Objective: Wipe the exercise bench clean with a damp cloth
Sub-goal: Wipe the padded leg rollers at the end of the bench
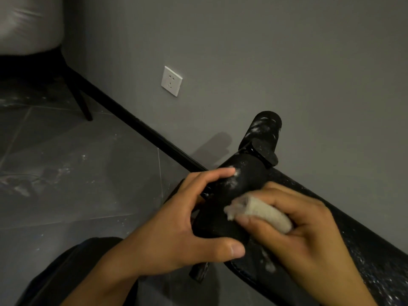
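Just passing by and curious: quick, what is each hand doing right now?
Left hand: grips the roller.
Right hand: holds the cloth against the roller.

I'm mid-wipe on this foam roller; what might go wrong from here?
The cloth, bunched small in the right hand, may smear the white dust on the near foam roller instead of lifting it.
The left hand grips that roller beside the dust, so its fingers might reprint it.
The far roller and the bench pad carry white specks too, easily skipped.
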The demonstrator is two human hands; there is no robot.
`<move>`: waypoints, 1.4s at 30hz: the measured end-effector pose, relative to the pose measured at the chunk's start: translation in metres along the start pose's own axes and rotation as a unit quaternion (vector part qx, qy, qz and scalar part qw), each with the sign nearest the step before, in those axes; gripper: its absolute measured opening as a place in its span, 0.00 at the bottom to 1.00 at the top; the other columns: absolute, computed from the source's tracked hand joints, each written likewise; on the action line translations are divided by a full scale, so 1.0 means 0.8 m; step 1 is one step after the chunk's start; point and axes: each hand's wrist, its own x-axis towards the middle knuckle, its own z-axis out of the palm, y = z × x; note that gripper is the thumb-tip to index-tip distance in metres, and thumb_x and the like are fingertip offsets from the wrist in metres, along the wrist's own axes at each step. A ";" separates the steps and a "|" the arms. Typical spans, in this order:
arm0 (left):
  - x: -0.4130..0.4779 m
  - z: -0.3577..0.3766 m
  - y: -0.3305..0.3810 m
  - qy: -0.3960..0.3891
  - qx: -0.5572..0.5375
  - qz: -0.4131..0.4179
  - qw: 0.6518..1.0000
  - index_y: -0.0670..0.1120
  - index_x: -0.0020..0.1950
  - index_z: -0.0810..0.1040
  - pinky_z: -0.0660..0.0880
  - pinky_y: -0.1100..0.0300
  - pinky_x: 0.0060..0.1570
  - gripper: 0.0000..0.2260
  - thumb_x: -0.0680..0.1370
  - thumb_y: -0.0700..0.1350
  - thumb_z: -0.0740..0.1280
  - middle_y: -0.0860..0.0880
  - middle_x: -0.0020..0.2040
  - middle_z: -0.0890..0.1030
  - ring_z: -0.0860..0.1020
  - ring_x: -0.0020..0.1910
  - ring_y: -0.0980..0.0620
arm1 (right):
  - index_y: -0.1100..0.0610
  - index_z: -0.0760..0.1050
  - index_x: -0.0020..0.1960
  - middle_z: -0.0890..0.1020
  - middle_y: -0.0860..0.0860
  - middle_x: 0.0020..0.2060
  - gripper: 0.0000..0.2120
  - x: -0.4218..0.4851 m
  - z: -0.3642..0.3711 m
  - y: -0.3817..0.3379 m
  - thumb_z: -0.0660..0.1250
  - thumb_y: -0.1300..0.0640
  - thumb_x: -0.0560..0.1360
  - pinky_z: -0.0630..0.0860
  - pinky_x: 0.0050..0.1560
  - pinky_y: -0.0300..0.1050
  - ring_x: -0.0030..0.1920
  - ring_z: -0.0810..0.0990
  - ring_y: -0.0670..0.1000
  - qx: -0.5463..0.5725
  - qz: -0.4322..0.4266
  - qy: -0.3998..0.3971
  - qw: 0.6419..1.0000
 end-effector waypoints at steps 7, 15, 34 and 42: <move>0.006 -0.007 -0.008 -0.032 -0.170 -0.027 0.985 0.60 0.73 0.74 0.77 0.42 0.65 0.29 0.72 0.49 0.74 0.50 0.72 0.76 0.78 0.68 0.43 | 0.44 0.81 0.54 0.84 0.41 0.45 0.06 0.019 0.011 0.021 0.69 0.49 0.77 0.79 0.40 0.40 0.45 0.83 0.46 -0.073 0.058 0.135 0.986; 0.010 -0.005 -0.010 -0.059 -0.259 -0.071 0.961 0.62 0.71 0.74 0.77 0.33 0.62 0.30 0.70 0.46 0.74 0.44 0.73 0.73 0.77 0.69 0.42 | 0.31 0.73 0.58 0.82 0.38 0.47 0.13 0.001 0.002 0.000 0.57 0.32 0.77 0.78 0.43 0.35 0.46 0.82 0.40 -0.069 0.117 0.046 0.990; 0.011 -0.006 -0.013 -0.049 -0.205 -0.041 0.977 0.61 0.72 0.74 0.77 0.46 0.63 0.33 0.69 0.45 0.76 0.45 0.71 0.76 0.77 0.70 0.43 | 0.46 0.75 0.50 0.80 0.42 0.37 0.07 0.004 -0.001 -0.014 0.65 0.44 0.79 0.71 0.30 0.32 0.34 0.80 0.44 -0.132 -0.002 -0.021 0.991; 0.011 -0.004 -0.009 -0.047 -0.145 -0.009 0.988 0.62 0.73 0.72 0.78 0.52 0.64 0.32 0.71 0.46 0.75 0.53 0.72 0.76 0.76 0.71 0.49 | 0.51 0.78 0.61 0.74 0.45 0.52 0.10 0.027 -0.001 0.011 0.66 0.54 0.81 0.72 0.45 0.31 0.47 0.75 0.40 -0.252 -0.051 0.077 0.963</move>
